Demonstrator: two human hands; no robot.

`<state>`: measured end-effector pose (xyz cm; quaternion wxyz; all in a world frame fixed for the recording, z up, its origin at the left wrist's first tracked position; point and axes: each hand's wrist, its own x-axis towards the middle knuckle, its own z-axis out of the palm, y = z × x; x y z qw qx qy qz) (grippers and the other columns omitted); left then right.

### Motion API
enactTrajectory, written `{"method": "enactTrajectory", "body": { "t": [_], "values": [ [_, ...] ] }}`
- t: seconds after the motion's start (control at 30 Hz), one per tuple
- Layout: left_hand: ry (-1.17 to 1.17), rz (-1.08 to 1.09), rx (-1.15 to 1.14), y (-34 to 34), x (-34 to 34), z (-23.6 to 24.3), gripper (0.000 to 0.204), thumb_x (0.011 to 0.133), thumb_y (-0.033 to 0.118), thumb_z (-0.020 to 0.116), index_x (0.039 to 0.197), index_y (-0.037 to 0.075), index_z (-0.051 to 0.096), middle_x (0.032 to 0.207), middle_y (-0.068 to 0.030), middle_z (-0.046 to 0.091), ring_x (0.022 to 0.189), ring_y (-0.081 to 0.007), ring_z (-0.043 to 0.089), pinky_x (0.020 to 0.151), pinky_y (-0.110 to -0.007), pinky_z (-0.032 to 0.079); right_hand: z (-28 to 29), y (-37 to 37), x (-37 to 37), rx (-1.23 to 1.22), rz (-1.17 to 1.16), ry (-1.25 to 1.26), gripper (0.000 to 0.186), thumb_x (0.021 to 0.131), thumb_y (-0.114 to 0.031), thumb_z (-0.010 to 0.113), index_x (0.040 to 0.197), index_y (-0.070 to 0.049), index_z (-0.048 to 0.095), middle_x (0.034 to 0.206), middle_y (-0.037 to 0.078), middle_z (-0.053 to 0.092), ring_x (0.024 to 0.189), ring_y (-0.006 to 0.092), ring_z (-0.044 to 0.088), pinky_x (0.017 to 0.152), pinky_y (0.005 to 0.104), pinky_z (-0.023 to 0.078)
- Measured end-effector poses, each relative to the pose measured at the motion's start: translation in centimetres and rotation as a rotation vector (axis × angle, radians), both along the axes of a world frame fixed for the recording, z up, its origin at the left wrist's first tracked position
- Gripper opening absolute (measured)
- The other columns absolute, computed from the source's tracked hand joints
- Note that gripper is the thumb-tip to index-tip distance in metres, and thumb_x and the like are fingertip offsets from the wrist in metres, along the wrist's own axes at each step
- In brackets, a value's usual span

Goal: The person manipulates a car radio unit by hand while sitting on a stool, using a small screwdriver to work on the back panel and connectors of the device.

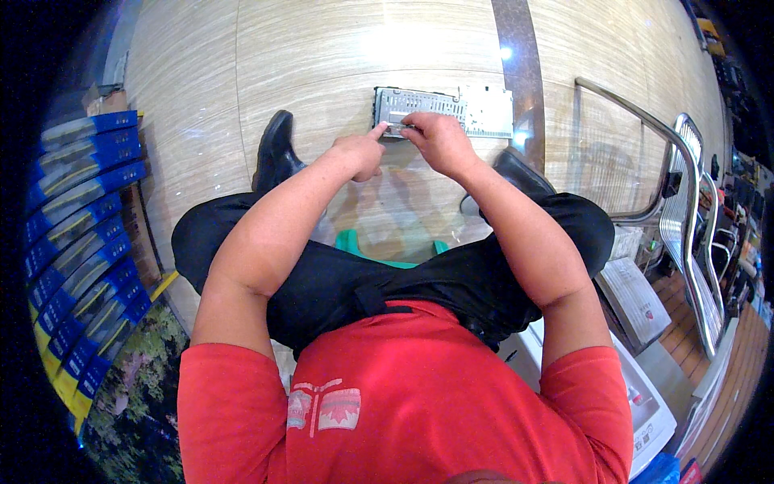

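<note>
Pale, wood-grained floor tiles (322, 56) spread out under us, glossy with the glare of a ceiling light; a dark brown strip (520, 56) runs through them from far to near on the right. We sit on a low green plastic stool (355, 242), knees apart in black trousers (339, 282), wearing a red T-shirt (403, 403); our black leather shoes (276, 149) rest flat on the floor either side of the work.

Straight ahead on the floor, at the far side between our feet, lies a flat grey metal car-stereo chassis (443, 109), its perforated top face up. Our left hand (359, 153) is loosely clenched with only the forefinger out, its tip touching the near edge of the chassis; our right hand (439, 141) is curled over the same near edge just beside it, fingertips pinching something small there; we cannot tell what, since the fingers cover it.

Along the left stands a rack of long blue and yellow packaged boxes (81, 242); on the right a chrome metal bench frame (685, 210) curves away, with a white carton (637, 403) and printed paper sheets (637, 294) near it.
</note>
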<state>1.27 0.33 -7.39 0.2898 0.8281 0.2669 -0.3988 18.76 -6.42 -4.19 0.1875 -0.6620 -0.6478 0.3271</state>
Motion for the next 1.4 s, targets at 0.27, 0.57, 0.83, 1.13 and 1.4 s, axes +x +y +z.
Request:
{"method": "enactTrajectory", "body": {
  "t": [0.27,0.57,0.83,1.13,1.4],
  "values": [
    [0.01,0.015,-0.015,0.1,0.1,0.5,0.054,0.094,0.032,0.063,0.143,0.015,0.052,0.167,-0.0062,0.006,0.121,-0.0349,0.059,0.101,-0.046,0.049,0.1,0.0,0.0,0.024,0.079,0.031,0.019,0.091,-0.019,0.065,0.106,-0.01,0.073,0.09,0.018,0.066,0.084,0.0388,0.064,0.078,0.0449,0.052],
    [-0.003,0.014,-0.003,0.0,0.0,0.3,0.049,0.093,0.032,0.065,0.137,0.011,0.057,0.167,-0.0063,0.009,0.121,-0.0347,0.059,0.099,-0.047,0.05,-0.2,-0.1,-0.3,-0.075,-0.113,0.031,0.027,0.09,-0.026,0.069,0.1,-0.001,0.071,0.09,0.02,0.07,0.082,0.0375,0.068,0.073,0.0433,0.054],
    [-0.021,0.015,-0.016,0.1,-0.2,-0.3,0.05,0.093,0.034,0.064,0.138,0.013,0.057,0.167,-0.0064,0.009,0.123,-0.0353,0.058,0.099,-0.048,0.05,0.0,0.1,0.0,-0.028,0.005,-0.039,0.023,0.09,-0.023,0.068,0.102,-0.004,0.071,0.089,0.02,0.07,0.082,0.0387,0.067,0.073,0.0452,0.053],
    [-0.012,0.017,-0.013,0.1,-0.1,0.2,0.048,0.093,0.033,0.064,0.136,0.011,0.058,0.167,-0.0057,0.009,0.122,-0.0355,0.058,0.1,-0.047,0.05,-1.2,-0.5,0.1,0.012,0.082,-0.048,0.02,0.088,-0.013,0.066,0.107,-0.009,0.072,0.093,0.017,0.066,0.089,0.0374,0.064,0.08,0.0446,0.052],
    [-0.006,0.051,0.002,-0.1,0.1,0.9,0.042,0.093,0.028,0.066,0.133,0.015,0.061,0.167,-0.0039,0.01,0.125,-0.031,0.057,0.098,-0.048,0.05,-0.4,-0.2,-0.1,0.047,0.011,-0.021,0.02,0.089,-0.013,0.065,0.107,-0.009,0.072,0.093,0.017,0.066,0.089,0.0373,0.064,0.08,0.0448,0.052]
  ]
}}
